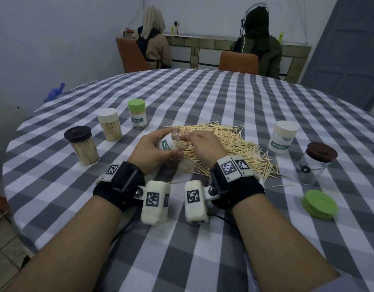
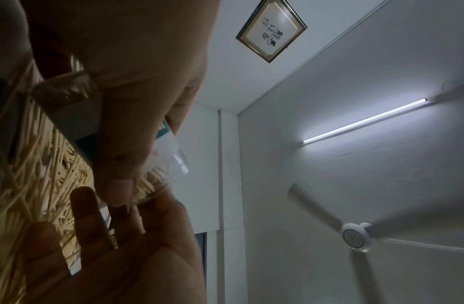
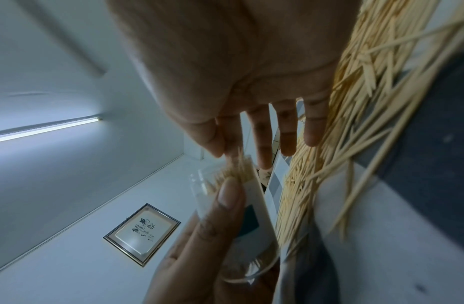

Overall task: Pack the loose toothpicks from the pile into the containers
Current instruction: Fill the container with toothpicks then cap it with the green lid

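1. Left hand (image 1: 152, 149) wrapped round an open clear container (image 1: 171, 143) with a TOOTHPICK label, thumb along the near side, fingers curled over the far side; tilted, mouth aimed toward 1 o'clock.
2. Partly filled with toothpicks, tips bunched at the open mouth (image 3: 235, 170) in the right wrist view.
3. Right hand (image 1: 205, 147) at the mouth of the container, thumb and forefinger close together at the toothpick tips; other fingers (image 3: 287, 131) extended and apart. Cannot tell whether any toothpick is actually pinched.
4. Loose toothpick pile (image 1: 234, 142) spread over the checked tablecloth (image 1: 181, 93) at 1 to 3 o'clock from the hands, directly under the right hand.
5. At 10 to 11 o'clock, three capped, full containers in a row: black lid (image 1: 81, 145), white lid (image 1: 109, 124), green lid (image 1: 137, 113).
6. At 3 o'clock, beyond the pile, a near-empty white-lidded container (image 1: 283, 137) and a near-empty brown-lidded jar (image 1: 314, 163), both upright.
7. Loose green lid (image 1: 319, 204) flat on the cloth at 4 o'clock.
8. Two seated people (image 1: 154, 39) facing the far wall at 12 o'clock.
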